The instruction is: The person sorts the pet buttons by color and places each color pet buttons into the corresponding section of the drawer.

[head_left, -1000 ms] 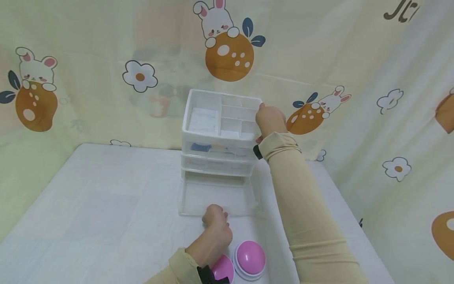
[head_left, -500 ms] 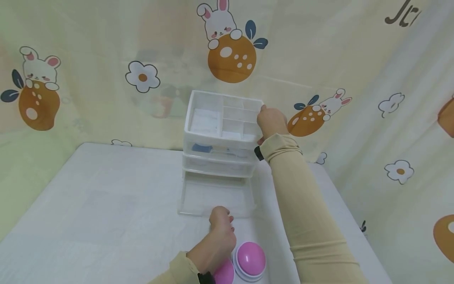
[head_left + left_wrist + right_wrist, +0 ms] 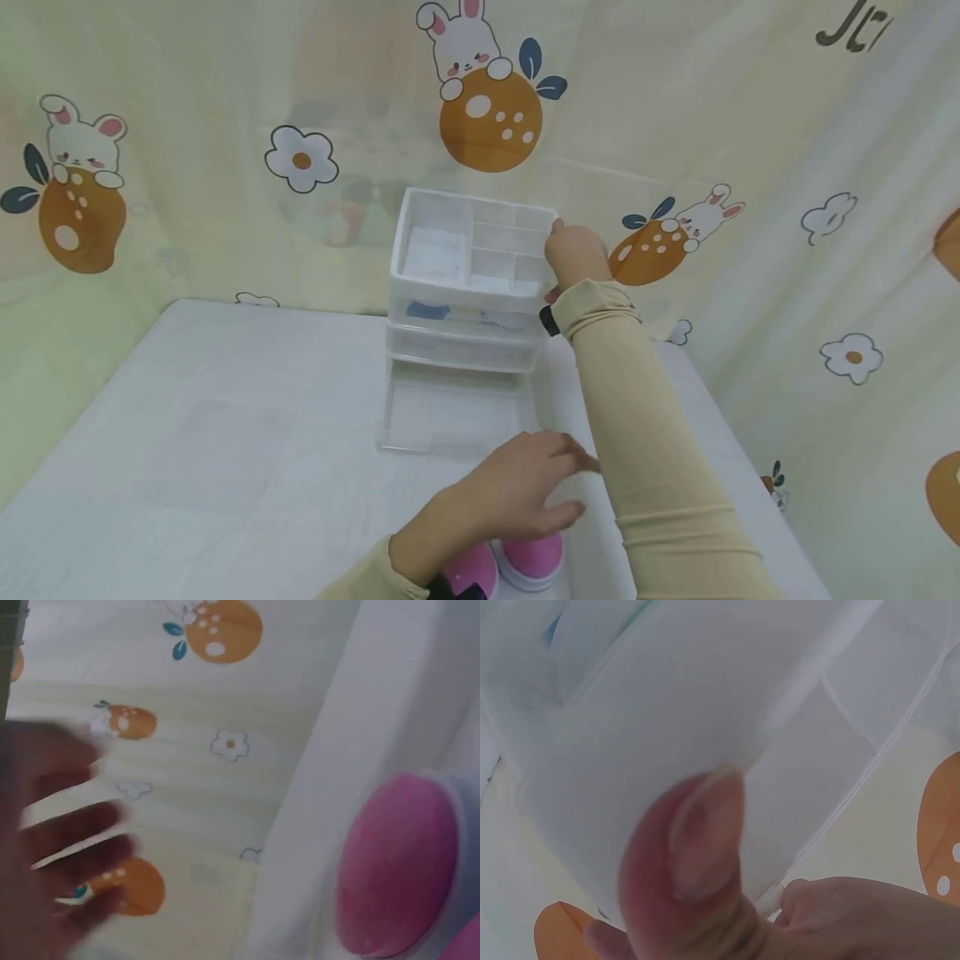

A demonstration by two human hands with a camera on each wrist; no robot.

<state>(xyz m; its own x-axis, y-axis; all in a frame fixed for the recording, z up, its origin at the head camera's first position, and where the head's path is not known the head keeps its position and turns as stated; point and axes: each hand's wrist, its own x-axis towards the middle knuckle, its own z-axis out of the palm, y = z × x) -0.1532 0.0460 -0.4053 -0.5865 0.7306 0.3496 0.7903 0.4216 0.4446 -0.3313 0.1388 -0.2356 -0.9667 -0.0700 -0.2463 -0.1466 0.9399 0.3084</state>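
A white plastic drawer organizer (image 3: pixel 457 287) stands at the back of the table, its clear bottom drawer (image 3: pixel 405 412) pulled out and its two upper drawers pushed in. My right hand (image 3: pixel 577 257) grips the organizer's upper right side; the thumb (image 3: pixel 705 847) presses on its wall in the right wrist view. In front of the drawer my left hand (image 3: pixel 517 483) is in the air with spread, relaxed fingers and nothing in them. Below it are two round pink-domed things: one with a white rim (image 3: pixel 534 557), the other (image 3: pixel 474 568) partly hidden by my left wrist.
A white cloth covers the table (image 3: pixel 247 442). Behind it and to the right hangs a pale curtain (image 3: pixel 352 92) printed with rabbits and flowers. Divided compartments (image 3: pixel 498 242) form the organizer's top, and a blue item (image 3: pixel 427 310) shows through the upper drawer.
My left hand has left the front edge of the bottom drawer, moving right and toward me as its fingers spread. My right hand keeps its grip, and the drawer stays out.
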